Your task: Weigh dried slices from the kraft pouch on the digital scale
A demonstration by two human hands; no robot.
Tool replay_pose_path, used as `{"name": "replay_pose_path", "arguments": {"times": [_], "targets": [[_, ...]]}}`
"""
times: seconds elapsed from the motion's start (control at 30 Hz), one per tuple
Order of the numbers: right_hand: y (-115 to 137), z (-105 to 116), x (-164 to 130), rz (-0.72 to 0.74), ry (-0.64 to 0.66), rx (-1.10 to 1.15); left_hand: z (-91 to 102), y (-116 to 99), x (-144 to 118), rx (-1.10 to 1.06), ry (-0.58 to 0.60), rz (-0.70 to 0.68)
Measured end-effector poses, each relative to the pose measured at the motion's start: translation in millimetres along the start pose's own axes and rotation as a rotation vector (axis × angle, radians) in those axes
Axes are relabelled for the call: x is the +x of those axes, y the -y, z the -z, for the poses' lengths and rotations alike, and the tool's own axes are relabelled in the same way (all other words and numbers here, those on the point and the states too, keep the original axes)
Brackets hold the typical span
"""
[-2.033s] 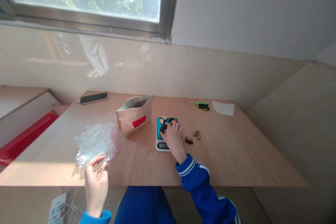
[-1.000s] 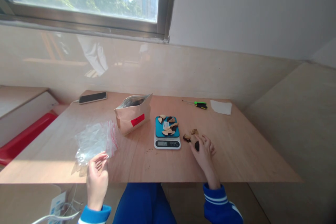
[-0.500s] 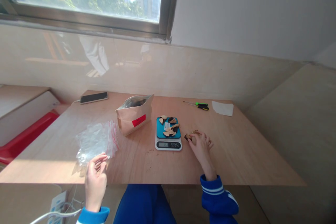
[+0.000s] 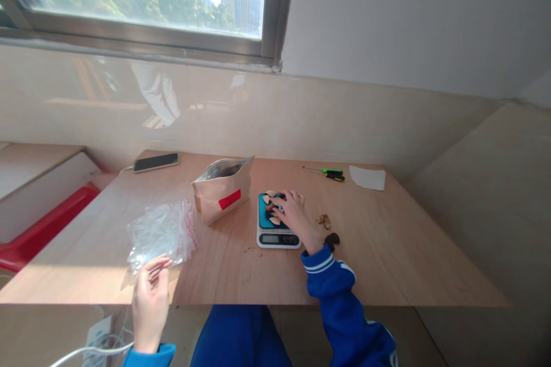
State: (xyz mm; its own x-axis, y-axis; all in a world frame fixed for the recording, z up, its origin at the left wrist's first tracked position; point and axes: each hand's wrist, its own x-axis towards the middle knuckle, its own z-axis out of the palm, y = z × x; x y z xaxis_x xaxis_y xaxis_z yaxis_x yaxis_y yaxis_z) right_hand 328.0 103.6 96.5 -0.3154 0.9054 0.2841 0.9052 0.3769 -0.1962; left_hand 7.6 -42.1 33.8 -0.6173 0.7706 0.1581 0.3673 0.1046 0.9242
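Observation:
My right hand [image 4: 295, 217] rests over the blue-topped kitchen scale [image 4: 275, 238], its fingers down among the tan and dark dried slices [image 4: 269, 197] piled on the platform; whether it grips one is hidden. Beside the scale lie a dark piece [image 4: 332, 238] and tan pieces [image 4: 323, 219] on the wooden table [image 4: 387, 258]. My left hand [image 4: 149, 292] pinches the near edge of a stack of clear zip bags with red seals [image 4: 161, 232]. A brown paper pouch with a red label [image 4: 221, 190] stands open left of the scale.
A phone [image 4: 155, 161] on a cable lies at the far left corner. A green-handled screwdriver [image 4: 330, 172] and a white paper scrap [image 4: 367, 177] sit at the far right. A red bin [image 4: 41, 226] stands left of the table, beneath a window.
My right hand moved from the loose pieces right of the scale back onto the scale platform. A dark piece now lies nearer the table's front. My left hand stayed at the bags.

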Motion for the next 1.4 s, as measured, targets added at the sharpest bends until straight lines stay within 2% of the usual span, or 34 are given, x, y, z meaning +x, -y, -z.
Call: {"name": "replay_pose_path", "arguments": {"times": [0.07, 0.13, 0.23, 0.3, 0.37, 0.47, 0.57, 0.63, 0.73, 0.9, 1.03, 1.1, 1.23, 1.4], "targets": [[-7.3, 7.2, -10.0, -0.06, -0.068, 0.051, 5.4, 0.4, 5.6, -0.001, -0.023, 0.021], [-18.3, 16.5, -31.8, -0.136, -0.214, 0.146, 10.8, -1.4, 11.3, 0.004, -0.057, 0.047], [-37.3, 21.3, -88.5, -0.273, -0.48, 0.303, 20.1, -7.1, 19.4, 0.039, -0.123, 0.092], [-47.0, 12.8, -139.2, -0.407, -0.598, 0.33, 26.9, -10.5, 24.0, 0.076, -0.152, 0.125], [-51.0, -3.3, -193.5, -0.53, -0.641, 0.29, 32.8, -12.6, 27.4, 0.114, -0.156, 0.159], [-45.7, -29.0, -263.9, -0.614, -0.615, 0.191, 37.2, -14.2, 29.5, 0.158, -0.134, 0.187], [-34.2, -41.2, -300.7, -0.568, -0.579, 0.096, 34.8, -14.8, 28.9, 0.182, -0.107, 0.163], [-28.9, -40.2, -303.1, -0.537, -0.592, 0.024, 30.5, -13.8, 28.2, 0.178, -0.095, 0.124], [-28.4, -30.8, -282.5, -0.519, -0.641, -0.024, 22.4, -10.1, 28.7, 0.2, -0.054, -0.019], [-33.2, -18.1, -231.1, -0.47, -0.663, 0.056, 7.7, -8.4, 39.1, 0.325, 0.043, -0.253], [-25.0, -20.7, -208.9, -0.482, -0.65, 0.148, -4.8, -7.8, 58.6, 0.519, 0.094, -0.452], [-18.8, -24.9, -207.8, -0.489, -0.641, 0.182, -10.0, -4.4, 68.6, 0.562, 0.162, -0.461], [-11.5, -34.4, -220.4, -0.504, -0.62, 0.224, -17.6, 5.2, 81.5, 0.798, 0.33, -0.419], [-13.6, -39.6, -236.6, -0.54, -0.608, 0.245, -20.5, 11.2, 84.3, 0.865, 0.325, -0.393]]}}
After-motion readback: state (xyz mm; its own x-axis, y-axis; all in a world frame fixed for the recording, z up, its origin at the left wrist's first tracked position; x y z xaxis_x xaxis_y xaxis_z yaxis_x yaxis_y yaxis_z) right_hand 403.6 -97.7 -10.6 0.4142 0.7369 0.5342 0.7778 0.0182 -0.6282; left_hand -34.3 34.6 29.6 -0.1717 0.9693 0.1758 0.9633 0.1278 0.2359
